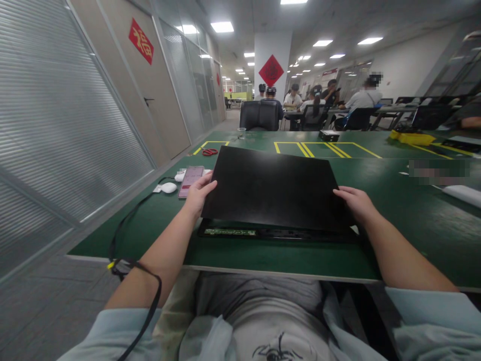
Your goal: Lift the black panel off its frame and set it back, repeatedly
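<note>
Left hand (199, 194) and right hand (358, 204) pinch a black panel (270, 188) between them, circuit board (230, 232) below. Matching grips should limit bending.

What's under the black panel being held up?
Beneath the black panel, a strip of a black base shows along the near edge, with a green circuit board toward the left. Whatever else lies under the panel is covered.

One head-worn camera looks forward and down across the green bench (424, 215) from close behind its near edge.
</note>
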### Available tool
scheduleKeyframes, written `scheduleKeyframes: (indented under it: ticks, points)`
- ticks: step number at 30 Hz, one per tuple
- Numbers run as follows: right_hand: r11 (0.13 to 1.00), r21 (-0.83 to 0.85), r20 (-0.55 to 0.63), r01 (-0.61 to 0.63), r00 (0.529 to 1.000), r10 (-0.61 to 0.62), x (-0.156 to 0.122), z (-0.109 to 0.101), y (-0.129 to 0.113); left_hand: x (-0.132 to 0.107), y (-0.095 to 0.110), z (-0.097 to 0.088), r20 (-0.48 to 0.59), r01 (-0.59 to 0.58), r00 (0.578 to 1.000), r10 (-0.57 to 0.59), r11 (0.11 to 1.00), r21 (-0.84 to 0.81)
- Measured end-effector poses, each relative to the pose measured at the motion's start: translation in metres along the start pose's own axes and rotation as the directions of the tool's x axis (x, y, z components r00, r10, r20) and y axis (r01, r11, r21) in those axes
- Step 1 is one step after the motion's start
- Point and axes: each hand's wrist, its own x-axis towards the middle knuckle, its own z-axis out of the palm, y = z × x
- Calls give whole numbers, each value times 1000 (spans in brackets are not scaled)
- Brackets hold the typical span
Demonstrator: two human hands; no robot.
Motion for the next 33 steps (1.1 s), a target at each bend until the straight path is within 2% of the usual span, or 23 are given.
scheduleKeyframes:
  ticks: [3, 6, 7, 11, 13, 16, 21, 25, 29, 33]
  points:
    - [950, 311, 76, 0, 997, -25, -17, 1, -21, 1, -1, -3, -30, 25, 999, -27, 999, -46]
    - [846, 524, 225, -96, 974, -29, -34, -5, -39, 3, -2, -5, -31, 39, 999, -41, 998, -57]
    - [815, 564, 243, -132, 970, -10, -38, -8, -43, 3, -3, -5, -30, 42, 999, -43, 997, -57]
    - [729, 575, 305, -371, 924, 230, -47, -15, -49, 6, -6, -6, -57, 54, 997, -55, 998, -18]
    - [700, 598, 293, -391, 919, 263, -46, -15, -50, 7, -8, -7, -71, 76, 995, -75, 997, 18]
    - [668, 670, 220, -323, 946, 237, -42, -14, -53, 9, -14, -8, -62, 104, 993, -98, 990, 95]
    - [565, 790, 167, -238, 970, 175, -34, -12, -56, 9, -27, -4, -20, 115, 993, -114, 957, 265]
    - [503, 857, 47, -112, 989, 141, -30, -12, -55, 5, -26, -3, 40, 99, 992, -122, 929, 357]
    - [438, 898, -102, 42, 988, 116, -25, -13, -54, 2, -23, -6, 118, 31, 988, -103, 866, 498]
    - [401, 903, -189, 157, 981, 43, -20, -12, -53, 4, -26, -10, 192, -42, 977, -93, 800, 599]
